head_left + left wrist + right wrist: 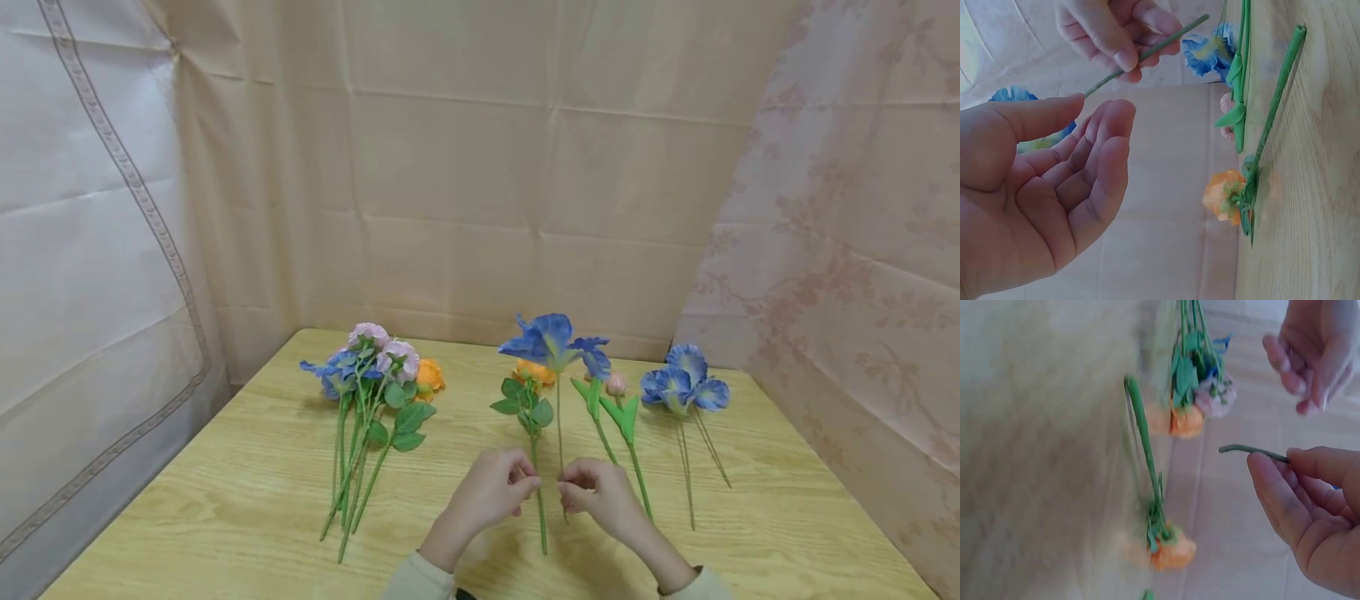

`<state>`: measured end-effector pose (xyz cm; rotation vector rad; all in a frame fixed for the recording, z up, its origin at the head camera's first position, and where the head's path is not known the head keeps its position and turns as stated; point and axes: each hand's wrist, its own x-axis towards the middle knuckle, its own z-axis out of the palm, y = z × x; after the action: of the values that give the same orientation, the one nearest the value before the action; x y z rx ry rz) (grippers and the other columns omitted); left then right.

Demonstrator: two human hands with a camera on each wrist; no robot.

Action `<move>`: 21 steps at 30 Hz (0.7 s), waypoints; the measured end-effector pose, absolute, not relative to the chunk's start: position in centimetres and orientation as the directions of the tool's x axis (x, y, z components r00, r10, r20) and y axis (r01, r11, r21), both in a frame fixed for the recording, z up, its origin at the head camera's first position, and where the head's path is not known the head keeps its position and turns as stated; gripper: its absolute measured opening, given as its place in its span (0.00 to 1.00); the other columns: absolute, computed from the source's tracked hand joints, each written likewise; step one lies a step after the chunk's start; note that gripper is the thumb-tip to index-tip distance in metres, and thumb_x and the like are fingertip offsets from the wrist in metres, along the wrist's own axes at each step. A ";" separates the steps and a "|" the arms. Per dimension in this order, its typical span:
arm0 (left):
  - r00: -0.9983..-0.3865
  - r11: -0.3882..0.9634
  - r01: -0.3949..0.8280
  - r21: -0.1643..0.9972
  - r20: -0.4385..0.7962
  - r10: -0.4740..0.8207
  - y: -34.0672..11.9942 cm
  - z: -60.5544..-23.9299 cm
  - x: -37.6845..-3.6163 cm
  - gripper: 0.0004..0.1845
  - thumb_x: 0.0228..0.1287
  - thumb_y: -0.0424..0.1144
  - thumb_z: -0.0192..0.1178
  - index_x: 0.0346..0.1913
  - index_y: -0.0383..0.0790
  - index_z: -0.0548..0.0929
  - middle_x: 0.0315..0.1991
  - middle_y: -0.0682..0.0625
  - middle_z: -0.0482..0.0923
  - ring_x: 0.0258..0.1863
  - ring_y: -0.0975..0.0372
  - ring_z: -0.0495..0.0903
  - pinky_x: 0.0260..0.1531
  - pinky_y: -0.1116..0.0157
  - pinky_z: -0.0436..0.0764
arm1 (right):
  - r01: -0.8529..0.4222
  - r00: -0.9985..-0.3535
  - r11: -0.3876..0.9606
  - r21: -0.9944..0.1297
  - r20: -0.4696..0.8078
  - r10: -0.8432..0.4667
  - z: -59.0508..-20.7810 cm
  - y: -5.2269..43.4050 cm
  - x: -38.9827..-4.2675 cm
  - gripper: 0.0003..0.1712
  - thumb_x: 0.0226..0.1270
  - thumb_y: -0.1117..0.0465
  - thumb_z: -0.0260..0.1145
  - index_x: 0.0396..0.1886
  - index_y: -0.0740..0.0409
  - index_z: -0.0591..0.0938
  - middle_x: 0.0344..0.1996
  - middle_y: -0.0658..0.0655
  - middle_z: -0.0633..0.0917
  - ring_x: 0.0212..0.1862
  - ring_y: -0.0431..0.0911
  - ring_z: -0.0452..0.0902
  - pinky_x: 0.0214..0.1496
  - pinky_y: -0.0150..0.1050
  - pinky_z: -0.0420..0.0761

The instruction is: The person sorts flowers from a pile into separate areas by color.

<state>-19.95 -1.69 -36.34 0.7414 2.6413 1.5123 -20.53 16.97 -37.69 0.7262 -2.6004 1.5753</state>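
Note:
My right hand [600,492] pinches the lower end of a thin green stem [1250,450] between thumb and fingers. That stem rises to a blue iris-like flower [553,337] held upright above the table. My left hand [491,492] hovers just left of the stem with its palm [1054,200] bare and its fingers loosely bent, holding nothing. In the left wrist view the right hand [1110,31] shows at the top, gripping the stem [1160,47]. Between the hands, an orange flower [534,372] with a thick green stem [1275,87] lies on the table.
A bunch of pink, blue and orange flowers [371,367] lies on the left of the wooden table [225,483]. A pink bud [616,383] and two blue flowers [682,383] lie to the right. Cloth hangs behind and on both sides.

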 end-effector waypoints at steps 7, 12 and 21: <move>-0.890 0.445 0.395 0.804 0.214 0.403 -2.1 -36.5 -20.0 0.03 0.59 0.34 0.58 0.30 0.37 0.78 0.14 0.57 0.70 0.11 0.61 0.74 0.11 0.72 0.69 | -0.317 -0.947 0.586 -0.745 0.279 -0.157 -37.3 18.4 -21.5 0.03 0.57 0.72 0.61 0.26 0.70 0.78 0.19 0.57 0.79 0.19 0.42 0.75 0.22 0.32 0.77; -0.891 0.460 0.392 0.797 0.205 0.404 -2.4 -36.8 -20.1 0.03 0.59 0.34 0.57 0.30 0.37 0.77 0.15 0.54 0.71 0.12 0.58 0.75 0.13 0.71 0.70 | -0.226 -0.960 0.692 -0.685 0.279 -0.037 -37.2 20.6 -22.4 0.03 0.56 0.72 0.61 0.27 0.71 0.78 0.19 0.56 0.79 0.18 0.43 0.75 0.21 0.32 0.75; -0.889 0.481 0.397 0.782 0.198 0.412 -2.4 -36.9 -20.2 0.04 0.59 0.33 0.58 0.28 0.38 0.77 0.14 0.54 0.72 0.10 0.64 0.73 0.11 0.72 0.67 | -0.134 -0.967 0.766 -0.629 0.250 0.037 -37.0 25.6 -23.8 0.05 0.56 0.73 0.58 0.29 0.75 0.77 0.20 0.59 0.79 0.19 0.45 0.75 0.21 0.35 0.75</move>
<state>-20.17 -2.35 -36.86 0.7343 2.6887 1.4118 -23.83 25.61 -37.00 0.0758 -2.7135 0.9947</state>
